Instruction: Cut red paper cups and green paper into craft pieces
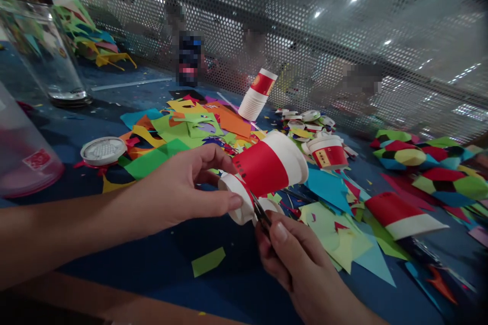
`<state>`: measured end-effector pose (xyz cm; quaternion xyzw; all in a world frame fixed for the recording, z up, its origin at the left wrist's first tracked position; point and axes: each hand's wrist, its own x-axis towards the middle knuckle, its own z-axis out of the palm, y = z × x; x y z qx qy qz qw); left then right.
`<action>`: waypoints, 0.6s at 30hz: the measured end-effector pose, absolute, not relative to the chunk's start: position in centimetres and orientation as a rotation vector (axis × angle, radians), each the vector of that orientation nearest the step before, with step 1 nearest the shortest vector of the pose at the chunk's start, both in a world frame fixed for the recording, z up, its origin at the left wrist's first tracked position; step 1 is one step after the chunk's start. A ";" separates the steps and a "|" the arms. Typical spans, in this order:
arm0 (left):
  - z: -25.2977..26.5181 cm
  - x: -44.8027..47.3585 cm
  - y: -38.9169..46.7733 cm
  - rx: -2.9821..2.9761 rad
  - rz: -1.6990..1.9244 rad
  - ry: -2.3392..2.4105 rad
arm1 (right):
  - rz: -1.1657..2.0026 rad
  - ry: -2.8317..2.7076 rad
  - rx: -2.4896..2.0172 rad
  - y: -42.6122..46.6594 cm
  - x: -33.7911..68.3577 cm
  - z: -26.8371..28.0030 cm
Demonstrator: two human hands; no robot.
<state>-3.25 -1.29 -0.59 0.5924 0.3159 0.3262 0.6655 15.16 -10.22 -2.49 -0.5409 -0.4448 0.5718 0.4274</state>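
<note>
Grip L (179,189) curled abt cup (267,165).

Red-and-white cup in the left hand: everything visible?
The cup looks like paper: red body with small dark print, broad white band at the wide end, white section at the narrow end. It is held nearly sideways, wide end up and to the right in view; its inside is hidden. The left hand grips the narrow end, where the white section bends away from the red, seemingly partly cut. Scissors in the right hand meet it there; how far the cut runs is unclear.
</note>
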 end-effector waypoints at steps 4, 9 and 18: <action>-1.0 -3.2 -1.6 1.422 0.715 0.753 | 1.400 -1.129 -1.326 -10.2 15.3 -3.2; -1.2 -2.8 -2.1 1.425 0.669 0.805 | 1.378 -1.106 -1.343 -10.4 15.2 -3.3; -1.1 -3.0 -2.1 1.402 0.790 0.762 | 1.448 -1.063 -1.397 -10.4 14.9 -2.1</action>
